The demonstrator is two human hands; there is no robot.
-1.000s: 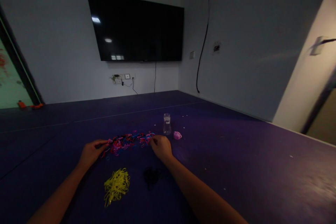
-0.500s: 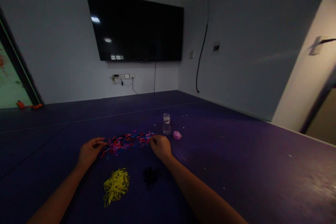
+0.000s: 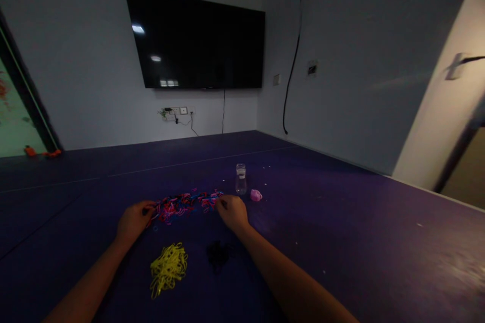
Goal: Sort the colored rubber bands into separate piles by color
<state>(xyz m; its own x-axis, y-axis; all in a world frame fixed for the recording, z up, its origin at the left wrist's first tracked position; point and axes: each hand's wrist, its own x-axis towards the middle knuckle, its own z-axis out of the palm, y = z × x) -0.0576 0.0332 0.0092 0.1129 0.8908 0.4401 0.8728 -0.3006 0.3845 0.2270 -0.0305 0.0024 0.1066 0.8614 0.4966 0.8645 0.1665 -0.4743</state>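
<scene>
A loose pile of small rubber bands (image 3: 176, 207) in red, pink, blue and dark colours spreads across the purple surface. At its left end is my left hand (image 3: 132, 221), thumb and fingers pinched together at the bands there. My right hand (image 3: 232, 212) is curled at the right end, its fingertips pressed together on the bands; exactly what each pinch holds is too small to see. Nearer to me, a heap of yellow rubber bands (image 3: 168, 268) lies beside a smaller heap of black bands (image 3: 219, 255). Beyond my right hand, a clear bottle (image 3: 241, 181) stands upright with its mouth uncovered.
Next to the bottle sits a pink cap (image 3: 256, 195) with a small loop. White specks dot the purple surface (image 3: 341, 242). A television (image 3: 200, 43) hangs on the far wall, and a black cable (image 3: 291, 78) dangles at the right wall.
My left hand has shifted slightly right, and its fingers have closed in tighter at the pile's left end. My right hand stays nearly still.
</scene>
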